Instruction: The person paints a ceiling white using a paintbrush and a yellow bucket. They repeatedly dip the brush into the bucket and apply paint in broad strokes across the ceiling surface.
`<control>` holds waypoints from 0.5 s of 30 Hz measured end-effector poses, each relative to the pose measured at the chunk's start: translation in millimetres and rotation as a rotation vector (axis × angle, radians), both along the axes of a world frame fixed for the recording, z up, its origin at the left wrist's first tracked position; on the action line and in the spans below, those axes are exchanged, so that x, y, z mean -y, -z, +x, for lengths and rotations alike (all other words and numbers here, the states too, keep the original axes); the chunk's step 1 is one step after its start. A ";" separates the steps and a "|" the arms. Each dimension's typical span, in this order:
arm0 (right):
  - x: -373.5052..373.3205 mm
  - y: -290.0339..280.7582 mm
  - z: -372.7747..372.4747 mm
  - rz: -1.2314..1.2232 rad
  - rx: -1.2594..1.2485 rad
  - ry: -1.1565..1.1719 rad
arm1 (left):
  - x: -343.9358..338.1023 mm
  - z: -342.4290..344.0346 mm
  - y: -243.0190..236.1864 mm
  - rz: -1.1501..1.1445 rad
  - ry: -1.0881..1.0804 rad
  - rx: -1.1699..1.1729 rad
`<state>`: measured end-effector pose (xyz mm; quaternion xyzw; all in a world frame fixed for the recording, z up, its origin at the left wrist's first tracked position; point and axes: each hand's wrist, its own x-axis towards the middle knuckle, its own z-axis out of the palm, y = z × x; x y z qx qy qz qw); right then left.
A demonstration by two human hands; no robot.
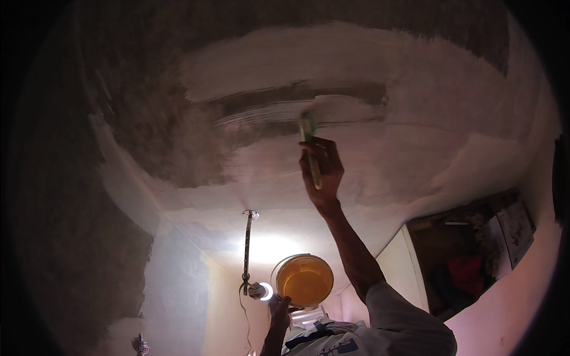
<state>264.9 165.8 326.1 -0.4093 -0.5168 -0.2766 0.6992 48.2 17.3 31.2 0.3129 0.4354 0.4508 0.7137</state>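
Observation:
My right hand (pixel 328 169) is raised high, its fingers closed round the handle of a paintbrush (pixel 315 173). The brush's head is smeared by motion and lies against the ceiling (pixel 350 157), where pale streaks cross a darker grey band. Lower down, my left hand (pixel 279 312) grips a round bucket (pixel 304 256) at its lower left edge. The bucket's inside looks orange-yellow, and a thin wire handle shows along its left side. How much paint it holds, I cannot tell.
A lit bulb (pixel 266 291) hangs on a dark rod (pixel 247 255) just left of the bucket. At the right stands an open shelf unit (pixel 415 261) with a red cloth (pixel 465 275) inside. The left wall (pixel 65 237) is partly dark grey, partly pale.

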 end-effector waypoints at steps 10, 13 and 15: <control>30.4 0.7 65.3 0.057 -0.113 -0.118 | -1.7 -4.1 1.5 -0.035 -0.015 -0.020; 52.4 1.1 104.6 0.055 -0.154 0.071 | -2.4 -2.2 1.7 -0.019 -0.024 -0.036; 57.6 4.9 119.4 0.061 -0.150 0.157 | -3.1 -2.8 4.5 -0.008 -0.032 -0.037</control>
